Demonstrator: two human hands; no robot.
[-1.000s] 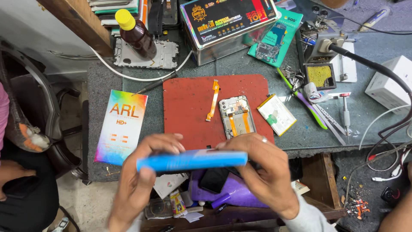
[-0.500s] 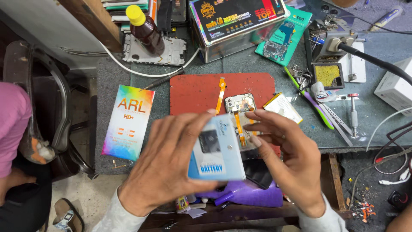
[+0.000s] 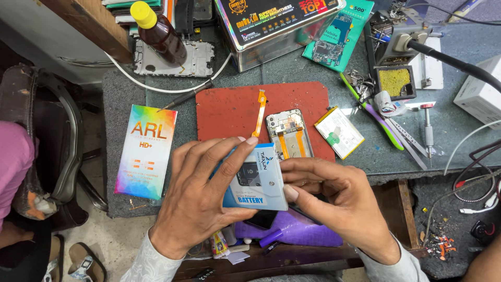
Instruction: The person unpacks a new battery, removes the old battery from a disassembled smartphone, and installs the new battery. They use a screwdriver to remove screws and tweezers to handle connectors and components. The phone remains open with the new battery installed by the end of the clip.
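Fingers (image 3: 237, 156) of my left hand (image 3: 201, 201) and right hand (image 3: 334, 201) pinch the blue battery box (image 3: 255, 180) flat above the red mat (image 3: 235, 112), face up for reading.

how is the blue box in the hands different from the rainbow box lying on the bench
The blue box is held above the bench between the left hand and right hand; the rainbow box lies flat on the bench, untouched. The blue box is pale blue and white with a dark picture on its face; the rainbow box is multicoloured. The blue box looks squarer, the rainbow box longer and narrower. Both are flat, printed cardboard packages.
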